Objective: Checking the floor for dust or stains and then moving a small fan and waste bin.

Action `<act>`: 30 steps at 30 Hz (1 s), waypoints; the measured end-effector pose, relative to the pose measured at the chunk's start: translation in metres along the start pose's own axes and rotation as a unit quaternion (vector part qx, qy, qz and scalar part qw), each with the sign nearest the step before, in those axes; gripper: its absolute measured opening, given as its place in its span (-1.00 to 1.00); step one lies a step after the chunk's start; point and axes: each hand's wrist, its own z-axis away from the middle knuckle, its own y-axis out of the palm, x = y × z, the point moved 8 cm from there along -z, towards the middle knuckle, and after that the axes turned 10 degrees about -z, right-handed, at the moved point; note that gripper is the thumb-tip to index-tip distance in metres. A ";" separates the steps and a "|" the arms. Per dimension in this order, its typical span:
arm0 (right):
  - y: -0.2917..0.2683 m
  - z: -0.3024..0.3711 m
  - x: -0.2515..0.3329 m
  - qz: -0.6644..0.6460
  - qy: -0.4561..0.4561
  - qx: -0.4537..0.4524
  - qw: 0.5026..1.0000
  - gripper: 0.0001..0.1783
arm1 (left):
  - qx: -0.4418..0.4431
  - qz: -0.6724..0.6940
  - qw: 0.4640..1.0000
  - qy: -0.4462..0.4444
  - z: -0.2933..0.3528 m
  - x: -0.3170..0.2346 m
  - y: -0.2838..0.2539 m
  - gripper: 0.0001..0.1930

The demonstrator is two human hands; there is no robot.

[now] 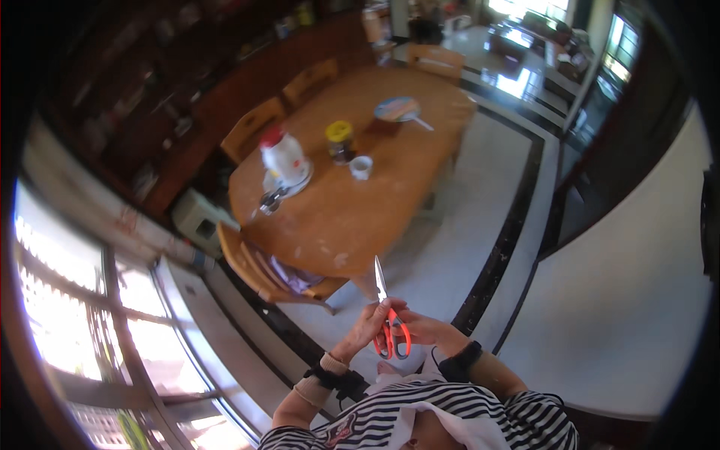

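A pair of scissors with orange and grey handles (403, 343) is held in front of my body, its closed silver blades pointing up and away. My left hand (368, 324) grips it near the pivot, with the thumb across the top of the handles. From the other side my right hand (421, 328) closes around the handle loops, some of its fingers hidden behind them. Both hands meet at the scissors, just short of the wooden table's near end.
The oval wooden table (322, 232) bears a white kettle with a red lid (283, 156), a yellow-lidded jar (340, 141), a white cup (361, 167) and a hand fan (397, 109). A wooden chair (259, 274) stands at its near left; windows (142, 345) line the left side.
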 end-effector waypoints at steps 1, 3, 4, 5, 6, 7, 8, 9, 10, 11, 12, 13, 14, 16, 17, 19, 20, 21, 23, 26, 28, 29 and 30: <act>-0.009 0.015 0.015 0.021 -0.017 -0.053 0.998 -0.58 | 0.011 -0.017 1.000 0.020 -0.021 0.002 0.010 -0.40; -0.020 0.045 0.045 0.036 -0.045 -0.064 0.996 -0.62 | 0.046 -0.052 0.997 0.032 -0.060 -0.012 0.033 -0.40; -0.031 0.057 0.062 0.052 -0.055 -0.065 0.995 -0.64 | 0.058 -0.062 0.996 0.036 -0.083 -0.018 0.042 -0.40; -0.047 0.072 0.078 0.055 -0.069 -0.070 0.994 -0.64 | 0.088 -0.120 0.989 0.023 -0.107 -0.020 0.056 -0.39; -0.065 0.088 0.090 0.061 -0.064 -0.083 0.993 -0.68 | 0.117 -0.176 0.977 0.011 -0.131 -0.021 0.071 -0.37; -0.081 0.105 0.103 0.067 -0.058 -0.096 0.991 -0.71 | 0.106 -0.217 0.970 0.033 -0.159 -0.025 0.084 -0.44; -0.095 0.122 0.118 0.071 -0.069 -0.103 0.990 -0.71 | 0.116 -0.222 0.967 0.040 -0.185 -0.027 0.098 -0.44; -0.110 0.143 0.133 0.090 -0.075 -0.157 0.981 -0.71 | 0.123 -0.266 0.954 0.063 -0.207 -0.034 0.114 -0.47; -0.126 0.166 0.150 0.108 -0.081 -0.211 0.968 -0.71 | 0.128 -0.307 0.939 0.085 -0.230 -0.040 0.131 -0.50; -0.137 0.188 0.173 0.102 -0.090 -0.227 0.964 -0.72 | 0.136 -0.341 0.912 0.181 -0.253 -0.056 0.150 -0.55; -0.143 0.205 0.195 0.103 -0.095 -0.229 0.963 -0.72 | 0.140 -0.343 0.910 0.185 -0.276 -0.068 0.163 -0.55; -0.147 0.225 0.219 0.130 -0.112 -0.233 0.957 -0.71 | 0.170 -0.316 0.921 0.152 -0.300 -0.073 0.181 -0.56; -0.154 0.244 0.242 0.156 -0.128 -0.236 0.950 -0.68 | 0.199 -0.287 0.930 0.117 -0.323 -0.078 0.199 -0.57; -0.174 0.280 0.271 0.165 -0.127 -0.277 0.938 -0.66 | 0.212 -0.288 0.926 0.118 -0.361 -0.113 0.228 -0.59; -0.188 0.298 0.283 0.143 -0.152 -0.324 0.923 -0.66 | 0.220 -0.315 0.909 0.162 -0.378 -0.129 0.242 -0.62; -0.213 0.324 0.311 0.115 -0.169 -0.378 0.903 -0.60 | 0.225 -0.337 0.890 0.210 -0.417 -0.146 0.261 -0.64; -0.229 0.333 0.317 0.116 -0.166 -0.381 0.902 -0.60 | 0.227 -0.344 0.883 0.226 -0.436 -0.148 0.267 -0.67; -0.248 0.344 0.324 0.097 -0.184 -0.416 0.885 -0.59 | 0.231 -0.351 0.875 0.241 -0.455 -0.150 0.273 -0.69; -0.279 0.367 0.348 0.084 -0.201 -0.476 0.852 -0.57 | 0.216 -0.356 0.873 0.254 -0.498 -0.153 0.276 -0.70; -0.319 0.392 0.389 0.073 -0.190 -0.527 0.825 -0.59 | 0.193 -0.351 0.882 0.248 -0.571 -0.172 0.272 -0.73; -0.350 0.411 0.422 0.054 -0.233 -0.527 0.815 -0.59 | 0.192 -0.340 0.892 0.228 -0.624 -0.188 0.264 -0.75; -0.367 0.421 0.441 0.055 -0.235 -0.544 0.804 -0.60 | 0.178 -0.308 0.897 0.263 -0.654 -0.209 0.258 -0.78; -0.384 0.430 0.458 0.056 -0.236 -0.561 0.792 -0.60 | 0.165 -0.276 0.899 0.297 -0.680 -0.227 0.252 -0.80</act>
